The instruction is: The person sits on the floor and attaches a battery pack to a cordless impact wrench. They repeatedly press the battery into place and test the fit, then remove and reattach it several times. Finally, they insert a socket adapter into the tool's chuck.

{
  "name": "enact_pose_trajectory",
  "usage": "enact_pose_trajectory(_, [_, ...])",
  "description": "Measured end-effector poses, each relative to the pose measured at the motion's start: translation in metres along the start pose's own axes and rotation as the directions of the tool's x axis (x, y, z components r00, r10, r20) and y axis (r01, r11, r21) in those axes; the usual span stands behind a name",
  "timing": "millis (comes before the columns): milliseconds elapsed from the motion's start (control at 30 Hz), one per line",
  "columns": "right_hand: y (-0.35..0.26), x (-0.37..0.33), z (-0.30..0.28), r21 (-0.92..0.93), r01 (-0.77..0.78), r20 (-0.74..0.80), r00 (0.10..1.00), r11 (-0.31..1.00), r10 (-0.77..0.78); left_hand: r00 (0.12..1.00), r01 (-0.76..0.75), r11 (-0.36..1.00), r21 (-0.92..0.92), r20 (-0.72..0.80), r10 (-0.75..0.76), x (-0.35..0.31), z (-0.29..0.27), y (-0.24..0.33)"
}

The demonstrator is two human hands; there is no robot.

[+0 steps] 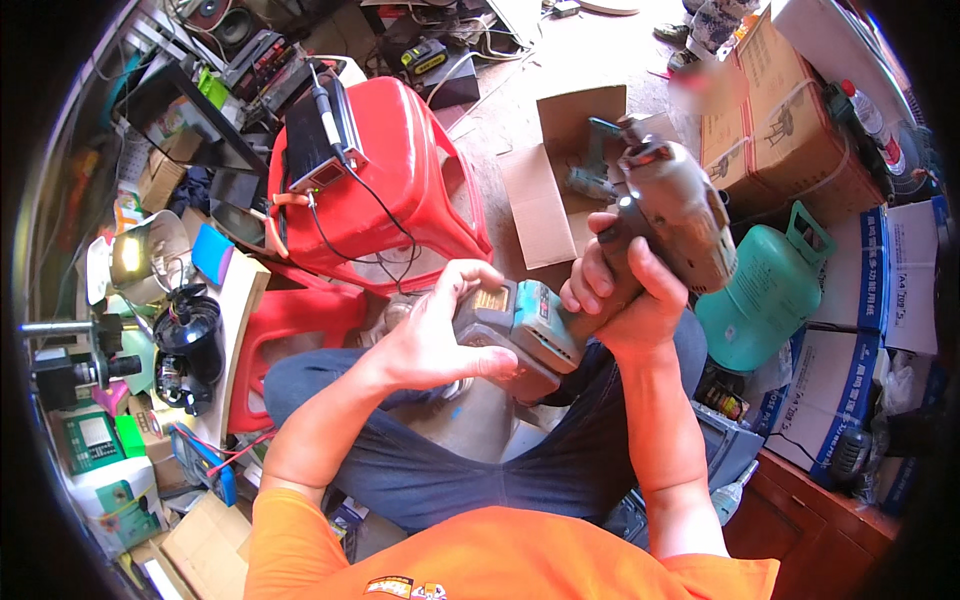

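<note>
My right hand [640, 285] is wrapped around the handle of a dusty, worn cordless impact wrench [685, 205], its nose pointing up and away from me. A small light glows near the trigger. At the handle's lower end is a teal base [545, 325]. My left hand [430, 330] grips a dark grey battery pack [485, 325] with a yellowish label, thumb on the near side and fingers over the far side. The pack lies right against the teal base; whether the two are locked together I cannot tell. Both hands are above my lap.
A red plastic stool [390, 130] ahead carries a black boxed device [325, 135] with a cable. An open cardboard box [540, 200] holds another teal tool. Right: a green gas cylinder [760, 300] and stacked paper boxes [835, 400]. Left: a cluttered bench [235, 340].
</note>
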State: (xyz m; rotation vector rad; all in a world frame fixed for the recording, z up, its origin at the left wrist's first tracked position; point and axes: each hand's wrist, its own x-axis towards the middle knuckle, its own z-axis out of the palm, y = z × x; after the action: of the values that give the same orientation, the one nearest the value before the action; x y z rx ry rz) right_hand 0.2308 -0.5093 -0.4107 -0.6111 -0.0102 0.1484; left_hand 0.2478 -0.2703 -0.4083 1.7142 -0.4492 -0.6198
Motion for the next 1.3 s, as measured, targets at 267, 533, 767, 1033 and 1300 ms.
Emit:
enact_pose_trajectory(267, [0.021, 0.002, 0.005, -0.321, 0.174, -0.159, 0.959, 0.931, -0.234, 0.976, -0.159, 0.94, 0.303, -0.096, 0.196, 0.002, 0.002, -0.003])
enact_pose_trajectory(533, [0.019, -0.009, -0.006, -0.44, 0.069, -0.075, 0.991, 0.895, -0.114, 0.961, 0.271, 0.821, -0.502, 0.184, -0.205, 0.005, -0.004, -0.026])
enact_pose_trajectory(767, [0.026, -0.007, -0.001, -0.306, 0.268, 0.14, 0.962, 0.913, -0.236, 0.866, 0.497, 0.301, -0.814, 0.447, -0.222, -0.002, 0.004, -0.033])
enact_pose_trajectory(1033, [-0.009, 0.002, -0.013, -0.693, 0.375, 0.487, 0.873, 0.615, 0.017, 0.886, 0.459, 0.334, -0.823, 0.394, -0.245, -0.005, 0.011, -0.027])
enact_pose_trajectory(1300, [0.01, -0.013, -0.001, -0.694, 0.118, 0.047, 0.992, 0.711, -0.119, 0.884, 0.444, 0.229, -0.867, 0.382, -0.269, -0.015, 0.022, -0.013])
